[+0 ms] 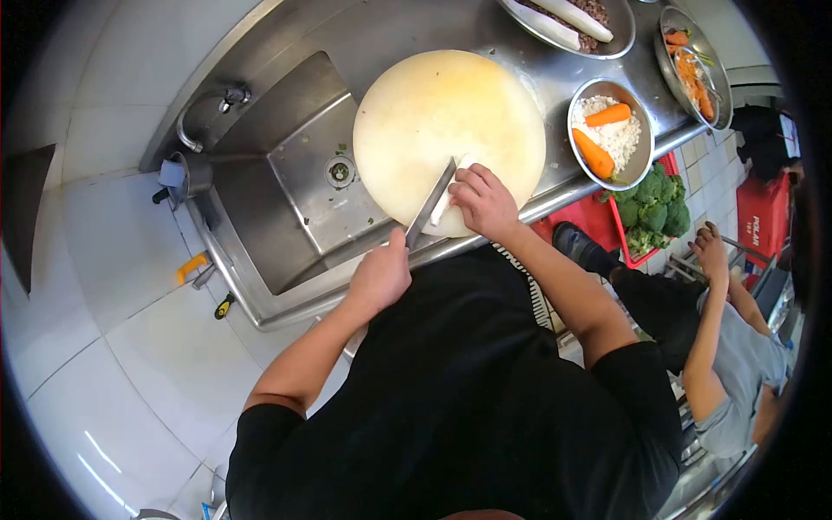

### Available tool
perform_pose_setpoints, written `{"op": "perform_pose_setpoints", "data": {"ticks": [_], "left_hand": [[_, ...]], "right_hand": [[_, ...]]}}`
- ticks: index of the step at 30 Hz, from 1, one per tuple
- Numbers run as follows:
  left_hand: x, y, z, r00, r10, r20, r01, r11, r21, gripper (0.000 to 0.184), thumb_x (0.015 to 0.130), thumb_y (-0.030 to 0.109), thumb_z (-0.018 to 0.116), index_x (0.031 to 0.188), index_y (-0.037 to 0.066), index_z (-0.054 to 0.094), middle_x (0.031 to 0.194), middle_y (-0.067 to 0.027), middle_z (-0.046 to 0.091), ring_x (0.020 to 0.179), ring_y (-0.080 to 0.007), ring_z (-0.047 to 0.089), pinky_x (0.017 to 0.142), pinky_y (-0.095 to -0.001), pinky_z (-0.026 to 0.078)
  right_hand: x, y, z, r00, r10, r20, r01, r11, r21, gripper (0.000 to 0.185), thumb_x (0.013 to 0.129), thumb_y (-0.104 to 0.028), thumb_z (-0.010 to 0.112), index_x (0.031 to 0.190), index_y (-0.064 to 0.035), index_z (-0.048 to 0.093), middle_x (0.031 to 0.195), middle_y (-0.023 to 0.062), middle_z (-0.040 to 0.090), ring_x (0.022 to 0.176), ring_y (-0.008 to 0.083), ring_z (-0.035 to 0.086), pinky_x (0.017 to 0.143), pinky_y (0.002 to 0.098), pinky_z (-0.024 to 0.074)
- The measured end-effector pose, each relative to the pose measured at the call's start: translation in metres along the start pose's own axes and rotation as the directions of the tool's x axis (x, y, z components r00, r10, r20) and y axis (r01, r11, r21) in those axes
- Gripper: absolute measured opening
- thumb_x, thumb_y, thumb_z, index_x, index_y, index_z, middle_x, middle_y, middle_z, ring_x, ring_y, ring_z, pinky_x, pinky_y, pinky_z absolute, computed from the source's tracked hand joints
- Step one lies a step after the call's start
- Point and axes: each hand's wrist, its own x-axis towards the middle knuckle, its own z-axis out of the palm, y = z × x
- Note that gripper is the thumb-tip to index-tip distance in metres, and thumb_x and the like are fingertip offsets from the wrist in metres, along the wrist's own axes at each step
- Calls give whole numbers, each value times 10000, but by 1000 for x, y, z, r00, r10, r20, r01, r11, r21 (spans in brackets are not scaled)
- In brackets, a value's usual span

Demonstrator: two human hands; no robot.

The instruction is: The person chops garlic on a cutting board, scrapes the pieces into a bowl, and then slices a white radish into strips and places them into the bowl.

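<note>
In the head view my left hand (382, 274) is wrapped round the handle of a kitchen knife (431, 204), its blade slanting up over the near part of a round cutting board (446, 104). The fingers of my right hand (486, 204) are bent over a peeled long white vegetable (441, 210), pressing it to the board just right of the blade. Part of the vegetable is hidden under those fingers. Whether the blade touches it I cannot tell.
Left of the board is a steel sink (286, 199) with a faucet (217, 108). A bowl (643, 160) of white pieces and carrots stands right, a bowl (626, 48) with long white vegetables behind. A red crate (626, 238) holds broccoli (650, 204). Another person (741, 355) sits at right.
</note>
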Motion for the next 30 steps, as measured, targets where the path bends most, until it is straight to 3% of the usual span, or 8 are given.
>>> {"op": "perform_pose_setpoints", "data": {"ticks": [4, 10, 19, 30], "left_hand": [[25, 3, 16, 984, 84, -155, -94, 994, -57, 221, 1028, 178, 507, 1153, 6, 448, 819, -324, 681, 784, -530, 672, 741, -635, 514], [30, 28, -16, 976, 115, -186, -122, 992, -26, 208, 1033, 185, 506, 1143, 14, 464, 824, -319, 678, 808, -529, 669, 758, -619, 516], [-14, 22, -29, 988, 102, -115, -99, 995, 27, 192, 1023, 148, 524, 1126, -7, 476, 814, -322, 672, 820, -515, 670, 776, -615, 508], [27, 35, -27, 982, 149, -115, -145, 989, 42, 222, 1020, 157, 528, 1143, -18, 468, 810, -329, 667, 808, -526, 668, 753, -606, 517]], "right_hand": [[0, 4, -1, 1000, 6, -28, -5, 1000, 17, 245, 829, -157, 751, 1059, -100, 687, 1192, 87, 644, 1181, 312, 574, 1014, 396, 498], [0, -2, -5, 1000, -2, -25, 2, 1000, 4, 239, 836, -161, 747, 1059, -102, 687, 1183, 87, 643, 1185, 308, 572, 1001, 399, 500], [-2, 0, -1, 998, 1, -58, -1, 1000, 11, 246, 837, -165, 748, 1072, -126, 691, 1171, 83, 642, 1158, 308, 588, 981, 400, 516], [0, -1, -4, 997, 10, -75, -7, 999, 47, 273, 810, -142, 764, 1073, -119, 694, 1165, 89, 640, 1134, 321, 586, 963, 400, 521]]}}
